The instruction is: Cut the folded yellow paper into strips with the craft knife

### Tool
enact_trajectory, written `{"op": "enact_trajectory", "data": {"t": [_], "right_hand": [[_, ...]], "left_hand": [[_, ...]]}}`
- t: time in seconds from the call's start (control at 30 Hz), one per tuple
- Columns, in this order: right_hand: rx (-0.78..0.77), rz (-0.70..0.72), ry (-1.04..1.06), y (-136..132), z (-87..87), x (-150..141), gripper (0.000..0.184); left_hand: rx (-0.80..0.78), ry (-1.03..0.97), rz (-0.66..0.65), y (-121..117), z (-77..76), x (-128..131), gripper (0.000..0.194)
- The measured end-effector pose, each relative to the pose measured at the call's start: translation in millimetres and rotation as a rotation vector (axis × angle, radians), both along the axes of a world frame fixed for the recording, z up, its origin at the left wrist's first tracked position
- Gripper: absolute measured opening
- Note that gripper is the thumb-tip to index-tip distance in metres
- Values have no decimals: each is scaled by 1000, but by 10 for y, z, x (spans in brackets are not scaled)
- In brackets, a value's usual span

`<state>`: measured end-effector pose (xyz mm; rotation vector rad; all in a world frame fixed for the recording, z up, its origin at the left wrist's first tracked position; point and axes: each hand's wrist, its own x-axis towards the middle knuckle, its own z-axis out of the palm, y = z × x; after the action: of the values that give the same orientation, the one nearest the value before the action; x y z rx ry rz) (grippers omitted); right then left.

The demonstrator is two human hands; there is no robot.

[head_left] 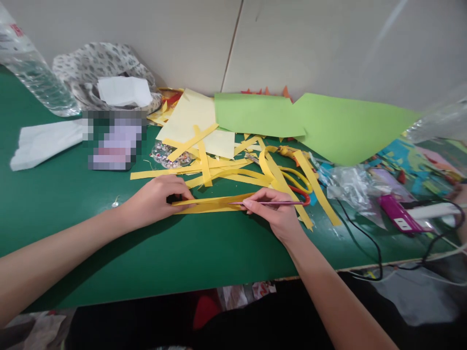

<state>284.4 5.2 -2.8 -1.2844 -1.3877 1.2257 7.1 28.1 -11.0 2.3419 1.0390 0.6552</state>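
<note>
My left hand (158, 197) is closed, its fingers pinching the left end of a yellow paper strip (209, 206) just above the table. The strip looks folded lengthwise. My right hand (275, 209) is closed on a thin pinkish pointed tool (288, 202), whose exact kind I cannot make out. The tool's tip lies against the strip, near its right end, where my right fingers also touch the paper. Just beyond my hands lie several loose yellow paper strips (204, 165). A red and yellow looped handle (301, 184) shows behind my right hand, partly covered by strips.
Green paper sheets (259, 114) and a cream sheet (189, 112) lie along the wall. On the left are a plastic bottle (40, 78), a patterned cloth bag (95, 65), a tissue (47, 143) and a phone (118, 143). A purple glue gun-like device (403, 214) with cords lies right.
</note>
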Motion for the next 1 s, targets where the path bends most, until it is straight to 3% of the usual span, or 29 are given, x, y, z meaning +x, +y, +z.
{"op": "enact_trajectory", "data": {"t": [1.0], "right_hand": [[40,-36,-37,28,-62,36,19]], "left_hand": [[-12,21,6,-4,10,1,25]]}}
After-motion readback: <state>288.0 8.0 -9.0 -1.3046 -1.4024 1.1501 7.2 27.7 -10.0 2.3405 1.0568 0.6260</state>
